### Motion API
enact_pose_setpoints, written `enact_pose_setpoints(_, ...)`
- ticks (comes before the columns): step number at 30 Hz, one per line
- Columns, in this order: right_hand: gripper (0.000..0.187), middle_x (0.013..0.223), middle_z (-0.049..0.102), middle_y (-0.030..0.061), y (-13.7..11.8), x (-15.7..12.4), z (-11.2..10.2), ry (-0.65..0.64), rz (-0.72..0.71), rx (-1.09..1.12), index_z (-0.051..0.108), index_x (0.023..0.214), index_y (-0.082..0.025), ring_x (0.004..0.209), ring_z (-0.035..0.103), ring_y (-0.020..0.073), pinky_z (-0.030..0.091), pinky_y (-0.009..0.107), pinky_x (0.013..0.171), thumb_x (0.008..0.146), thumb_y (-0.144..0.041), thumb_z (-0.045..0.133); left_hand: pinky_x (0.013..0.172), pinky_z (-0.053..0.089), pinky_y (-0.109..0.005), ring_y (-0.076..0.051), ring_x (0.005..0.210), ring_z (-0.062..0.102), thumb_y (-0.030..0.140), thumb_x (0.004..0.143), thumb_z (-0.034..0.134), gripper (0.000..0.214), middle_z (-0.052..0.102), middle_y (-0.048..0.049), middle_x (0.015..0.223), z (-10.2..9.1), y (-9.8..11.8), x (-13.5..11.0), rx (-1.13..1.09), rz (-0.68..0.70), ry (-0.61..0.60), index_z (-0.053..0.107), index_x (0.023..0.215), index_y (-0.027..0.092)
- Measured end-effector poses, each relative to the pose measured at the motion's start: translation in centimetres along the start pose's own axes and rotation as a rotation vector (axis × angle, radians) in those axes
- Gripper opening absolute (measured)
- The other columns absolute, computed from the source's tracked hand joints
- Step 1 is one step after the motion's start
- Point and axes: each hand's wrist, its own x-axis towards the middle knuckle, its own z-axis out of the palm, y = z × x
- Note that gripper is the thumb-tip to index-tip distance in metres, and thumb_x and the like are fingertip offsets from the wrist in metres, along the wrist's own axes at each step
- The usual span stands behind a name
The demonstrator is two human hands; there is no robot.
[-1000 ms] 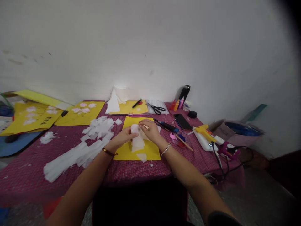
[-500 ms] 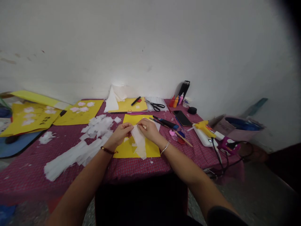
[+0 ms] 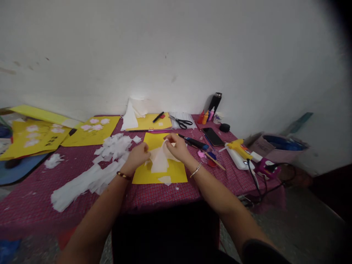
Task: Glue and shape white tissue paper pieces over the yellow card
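A thin white sheet of tissue paper (image 3: 160, 161) hangs over a yellow sheet of paper (image 3: 143, 175) in front of me. My right hand (image 3: 178, 149) pinches the tissue's upper part between thumb and fingers. Closed at the tissue's left side is my left hand (image 3: 139, 157); its fingertips are partly hidden, and the tissue's edge runs into them. A small torn scrap of tissue (image 3: 165, 180) lies near the front edge of the yellow sheet. Left of my left hand, cut white tissue pieces (image 3: 112, 148) are heaped beside a long stack of tissue strips (image 3: 75, 185).
Right of the yellow sheet lie brushes, a paintbrush handle (image 3: 216, 162), paint blobs (image 3: 211, 163), a phone (image 3: 213, 136) and a yellow glue gun (image 3: 236, 145). Scissors (image 3: 182, 122), paint bottles (image 3: 205, 116) and a black flask (image 3: 215, 101) are farther back. Flower-decorated yellow sheets (image 3: 95, 128) lie left.
My hands have drawn apart, the left moving left and the right slightly up. The tissue now spreads wider between them, and its lower end has lifted, showing the scrap beneath.
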Motion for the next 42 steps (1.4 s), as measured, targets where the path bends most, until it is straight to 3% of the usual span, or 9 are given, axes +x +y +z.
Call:
enact_pose_setpoints(3, 0.004, 0.067, 0.051, -0.0040, 0.1, 0.2, -0.7, 0.001, 0.091, -0.023, 0.051, 0.081, -0.021, 0.060, 0.049, 0.0131, 0.036, 0.025, 0.059, 0.083, -0.025, 0.052, 0.098, 0.041, -0.043, -0.031, 0.115, 0.055, 0.031, 0.071, 0.067, 0.035, 0.065, -0.0124, 0.114, -0.3, 0.3, 0.1, 0.037, 0.245, 0.174, 0.063, 0.103, 0.019)
enact_pose_setpoints(6, 0.003, 0.066, 0.051, -0.0042, -0.6, 0.1, -1.2, -0.030, 0.066, -0.080, 0.052, 0.081, -0.021, 0.060, 0.048, 0.0122, 0.033, 0.025, 0.058, 0.082, -0.023, 0.052, 0.099, 0.042, -0.041, -0.026, 0.115, 0.058, 0.043, 0.089, 0.050, 0.042, 0.067, -0.0123, 0.118, 0.4, 1.1, -0.5, -0.214, 0.284, -0.064, 0.059, 0.121, 0.018)
enact_pose_setpoints(9, 0.004, 0.067, 0.054, -0.0033, -1.4, 0.0, -1.6, -0.076, 0.022, -0.134, 0.055, 0.082, -0.020, 0.060, 0.048, 0.0118, 0.033, 0.025, 0.059, 0.081, -0.020, 0.051, 0.083, 0.049, -0.034, -0.024, 0.093, 0.065, 0.046, 0.081, 0.062, 0.037, 0.072, -0.0081, 0.096, 1.6, 1.8, -1.4, -0.302, 0.205, -0.319, 0.067, 0.103, 0.017)
enact_pose_setpoints(12, 0.004, 0.069, 0.056, -0.0030, -1.5, 0.1, -2.0, -0.066, 0.043, -0.096, 0.057, 0.083, -0.019, 0.061, 0.048, 0.0114, 0.033, 0.025, 0.059, 0.080, -0.020, 0.053, 0.059, 0.046, -0.026, -0.017, 0.064, 0.060, 0.038, 0.069, 0.075, 0.025, 0.066, -0.0011, 0.070, 2.4, 1.9, -2.0, -0.225, 0.093, -0.389, 0.066, 0.076, 0.016)
enact_pose_setpoints(17, 0.017, 0.066, 0.053, -0.0046, 0.2, 0.7, -2.5, 0.000, 0.278, 0.332, 0.057, 0.087, -0.019, 0.058, 0.049, 0.0105, 0.038, 0.023, 0.055, 0.076, -0.031, 0.060, 0.050, 0.044, -0.023, -0.012, 0.053, 0.054, 0.037, 0.067, 0.075, 0.026, 0.064, -0.0006, 0.064, 1.7, 1.9, -1.8, -0.416, -0.097, -0.259, 0.067, 0.076, 0.014)
enact_pose_setpoints(20, 0.029, 0.069, 0.057, -0.0036, 0.8, 0.9, -2.6, -0.095, 0.410, 0.549, 0.059, 0.089, -0.019, 0.058, 0.052, 0.0103, 0.043, 0.022, 0.052, 0.071, -0.039, 0.068, 0.057, 0.050, -0.025, -0.012, 0.059, 0.058, 0.037, 0.062, 0.080, 0.033, 0.068, -0.0027, 0.072, 1.2, 2.0, -1.4, -0.547, -0.104, -0.163, 0.069, 0.080, 0.013)
enact_pose_setpoints(25, 0.033, 0.067, 0.061, -0.0017, 1.2, 0.6, -2.6, -0.290, 0.437, 0.527, 0.064, 0.083, -0.016, 0.053, 0.053, 0.0087, 0.041, 0.019, 0.045, 0.069, -0.045, 0.075, 0.056, 0.051, -0.025, -0.012, 0.057, 0.057, 0.037, 0.060, 0.082, 0.032, 0.067, -0.0025, 0.068, 1.0, 1.8, -1.3, -0.510, -0.102, -0.178, 0.071, 0.077, 0.012)
enact_pose_setpoints(34, 0.031, 0.060, 0.061, -0.0046, 1.5, 0.7, -3.0, -0.186, 0.479, 0.650, 0.066, 0.082, -0.017, 0.048, 0.050, 0.0064, 0.042, 0.018, 0.043, 0.066, -0.041, 0.078, 0.049, 0.045, -0.021, -0.010, 0.053, 0.055, 0.028, 0.061, 0.081, 0.021, 0.067, -0.0005, 0.066, -1.0, 1.7, -0.7, -0.622, -0.072, -0.090, 0.073, 0.076, 0.015)
enact_pose_setpoints(42, 0.016, 0.065, 0.062, -0.0052, 0.8, 0.6, -3.4, -0.164, 0.510, 0.802, 0.066, 0.075, -0.019, 0.049, 0.052, 0.0046, 0.046, 0.017, 0.048, 0.065, -0.027, 0.075, 0.050, 0.041, -0.020, -0.008, 0.050, 0.051, 0.017, 0.061, 0.075, 0.010, 0.060, 0.0016, 0.058, -1.7, 2.6, -1.4, -0.806, -0.036, -0.138, 0.074, 0.071, 0.019)
